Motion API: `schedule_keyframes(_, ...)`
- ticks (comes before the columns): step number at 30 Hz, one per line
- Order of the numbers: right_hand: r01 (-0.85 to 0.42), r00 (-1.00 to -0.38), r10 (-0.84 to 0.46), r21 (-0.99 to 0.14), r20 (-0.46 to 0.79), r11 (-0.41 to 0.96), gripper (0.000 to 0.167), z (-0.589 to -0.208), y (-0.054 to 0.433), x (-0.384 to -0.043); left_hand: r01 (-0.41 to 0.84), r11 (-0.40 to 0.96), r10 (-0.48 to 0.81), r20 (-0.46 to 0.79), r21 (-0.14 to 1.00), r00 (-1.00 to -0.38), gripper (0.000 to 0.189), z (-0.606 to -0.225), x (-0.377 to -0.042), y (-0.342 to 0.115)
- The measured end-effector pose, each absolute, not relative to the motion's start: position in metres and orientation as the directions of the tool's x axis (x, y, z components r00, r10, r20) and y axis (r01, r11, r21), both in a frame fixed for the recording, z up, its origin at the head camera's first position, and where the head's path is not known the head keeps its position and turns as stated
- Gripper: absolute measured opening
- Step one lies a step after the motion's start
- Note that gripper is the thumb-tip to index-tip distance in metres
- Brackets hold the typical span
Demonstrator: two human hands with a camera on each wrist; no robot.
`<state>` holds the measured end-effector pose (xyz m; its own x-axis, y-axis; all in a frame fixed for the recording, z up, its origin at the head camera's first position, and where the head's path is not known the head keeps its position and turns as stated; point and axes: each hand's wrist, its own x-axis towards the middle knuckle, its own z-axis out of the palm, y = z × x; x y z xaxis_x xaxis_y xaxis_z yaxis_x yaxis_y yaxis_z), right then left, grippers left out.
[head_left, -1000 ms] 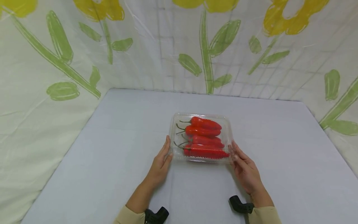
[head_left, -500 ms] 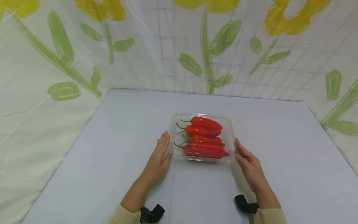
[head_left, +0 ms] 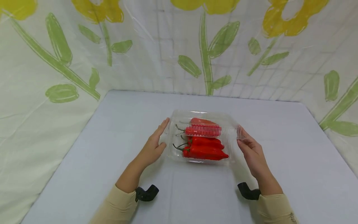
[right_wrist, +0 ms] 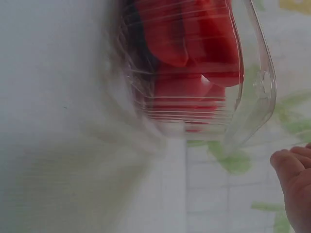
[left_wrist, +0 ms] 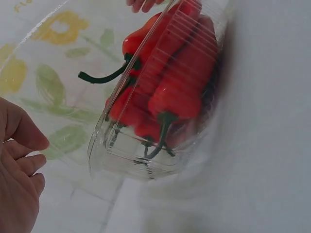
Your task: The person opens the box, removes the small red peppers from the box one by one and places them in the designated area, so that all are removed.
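Observation:
A clear plastic clamshell box (head_left: 204, 161) lies on the table with several red peppers (head_left: 206, 152) side by side in it, green stems to the left. Its hinged lid (head_left: 229, 132) is partly raised, the ribbed front edge standing above the rear peppers. At the right front corner of that lid, my right hand (head_left: 251, 152) pinches the rim between thumb and fingers. My left hand (head_left: 152, 147) is at the box's left side, fingers straight, fingertips by the lid's edge; whether they touch it I cannot tell. In the left wrist view the box's end (left_wrist: 146, 155) and pepper stems show close up.
A pale cloth covers the table (head_left: 128, 118). Behind it hangs a whitish curtain (head_left: 151, 68) printed with yellow flowers and green leaves. Black wrist-worn pieces (head_left: 147, 193) stick inward from both beige sleeves (head_left: 117, 202).
The lid's front edge has risen and swung back from the box's front, lifted by my right hand. My left hand has moved up along the left side, its fingers stretching out.

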<state>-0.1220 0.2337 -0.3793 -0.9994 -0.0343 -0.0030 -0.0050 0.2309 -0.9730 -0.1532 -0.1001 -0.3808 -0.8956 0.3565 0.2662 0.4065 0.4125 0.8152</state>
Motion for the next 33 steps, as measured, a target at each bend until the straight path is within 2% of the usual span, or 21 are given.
schedule_keyframes(9,-0.120,-0.988,-0.120,-0.980,0.101,0.157,0.058,-0.372,0.240,-0.157,0.405,0.267,0.430,0.268,0.874,-0.862,0.077,-0.375,-0.197,-0.100)
schedule_keyframes(13,-0.126,-0.981,-0.170,-0.968,0.090,0.216,0.058,-0.375,0.243,-0.176,0.370,0.197,0.449,0.252,0.908,-0.857,0.079,-0.377,-0.214,-0.102)
schedule_keyframes(19,-0.101,-0.975,-0.215,-0.965,0.048,0.242,0.059,-0.384,0.246,-0.199,0.260,0.165,0.487,0.151,0.951,-0.860,0.081,-0.384,-0.236,-0.101)
schedule_keyframes(29,0.028,-0.980,-0.195,-1.000,-0.027,-0.004,0.055,-0.402,0.244,-0.218,0.107,0.204,0.500,-0.010,0.973,-0.866,0.077,-0.396,-0.265,-0.098)
schedule_keyframes(33,0.055,-0.979,-0.201,-0.997,-0.044,-0.049,0.055,-0.406,0.244,-0.219,0.052,0.198,0.514,-0.059,0.979,-0.856,0.076,-0.400,-0.266,-0.099)
